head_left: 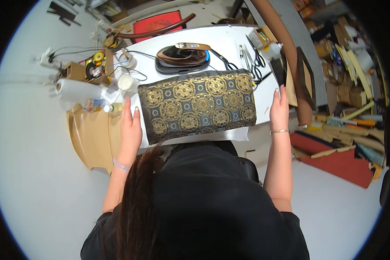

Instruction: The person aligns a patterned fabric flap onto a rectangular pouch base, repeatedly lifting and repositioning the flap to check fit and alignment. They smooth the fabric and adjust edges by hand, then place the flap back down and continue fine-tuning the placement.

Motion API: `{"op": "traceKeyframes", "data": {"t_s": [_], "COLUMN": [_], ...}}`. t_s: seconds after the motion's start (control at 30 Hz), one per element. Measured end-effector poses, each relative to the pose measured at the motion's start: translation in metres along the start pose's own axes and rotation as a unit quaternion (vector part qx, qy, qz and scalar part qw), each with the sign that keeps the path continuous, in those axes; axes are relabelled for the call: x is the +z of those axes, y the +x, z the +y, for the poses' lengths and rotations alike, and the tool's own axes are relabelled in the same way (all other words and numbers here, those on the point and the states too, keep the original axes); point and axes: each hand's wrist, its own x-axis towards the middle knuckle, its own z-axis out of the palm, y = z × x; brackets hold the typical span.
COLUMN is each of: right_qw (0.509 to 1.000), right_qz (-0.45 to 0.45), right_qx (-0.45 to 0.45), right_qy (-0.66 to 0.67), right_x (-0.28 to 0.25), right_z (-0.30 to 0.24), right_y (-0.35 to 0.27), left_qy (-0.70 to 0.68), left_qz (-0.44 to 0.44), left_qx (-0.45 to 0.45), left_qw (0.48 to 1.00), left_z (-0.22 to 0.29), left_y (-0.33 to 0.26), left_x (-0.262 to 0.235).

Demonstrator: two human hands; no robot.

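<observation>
A rectangular piece of patterned brocade fabric point(202, 103), black with gold medallions and blue-grey squares, lies on the white table point(151, 45) in front of me. Its near edge reaches the table's front edge. My left hand point(131, 123) is off its left side, fingers stretched out and thumb apart, holding nothing. On the opposite side, my right hand point(279, 110) is raised by the table's right edge, also with straight fingers and nothing in it. A gap shows between each hand and the fabric. Beyond the fabric, a brown and black iron point(184, 55) rests on its black base.
Black-handled scissors point(258, 60) and other tools lie at the back right, near a white bottle point(273, 51). Left are a white jar point(126, 82), a small bottle point(113, 108), a plastic roll point(78, 90) and brown paper point(95, 138). A red-backed chair point(157, 25) stands behind.
</observation>
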Motion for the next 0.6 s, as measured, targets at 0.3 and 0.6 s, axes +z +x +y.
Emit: {"op": "traceKeyframes", "data": {"t_s": [0.3, 0.6], "right_qw": [0.829, 0.885], "right_qz": [-0.289, -0.256], "right_qx": [0.224, 0.161], "right_qy": [0.423, 0.353], "right_x": [0.015, 0.019], "right_z": [-0.065, -0.054], "right_y": [-0.048, -0.008], "left_qy": [-0.59, -0.517], "left_qz": [-0.077, -0.008], "left_qx": [-0.214, -0.221], "left_qw": [0.775, 0.827], "left_z": [-0.001, -0.002], "left_y": [-0.023, 0.015], "left_x": [0.032, 0.016]}}
